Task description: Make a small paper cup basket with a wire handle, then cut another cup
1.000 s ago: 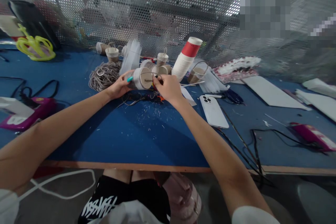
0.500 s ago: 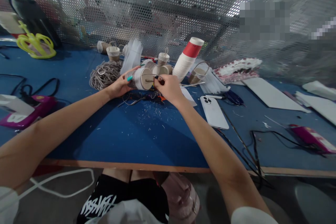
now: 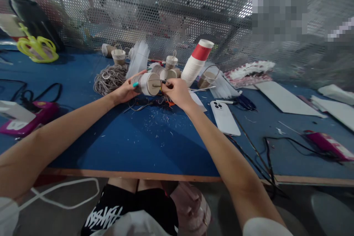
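Observation:
My left hand (image 3: 127,90) is wrapped round a pale paper cup (image 3: 141,84) and holds it on its side above the table. The cup's round end faces right, and a thin brown cord (image 3: 156,85) lies across it. Close against that end, my right hand (image 3: 175,90) is closed in a pinch. Something thin and dark shows at its fingertips, too small to name. Behind my left hand lies a bundle of grey-brown cord (image 3: 109,78). Small cups with cord handles, such as one cup (image 3: 118,56), stand behind.
A leaning stack of paper cups (image 3: 193,67) rises beyond my right hand. To the right lie a white phone (image 3: 225,118), white boards (image 3: 287,99) and a purple device (image 3: 330,145) with black cable. Another purple device (image 3: 30,121) is at left. A perforated metal screen (image 3: 171,14) borders the back.
Both hands stay nearly in place with the cup. The cord at the cup's end bowed out in a loop before; now it lies flatter across it.

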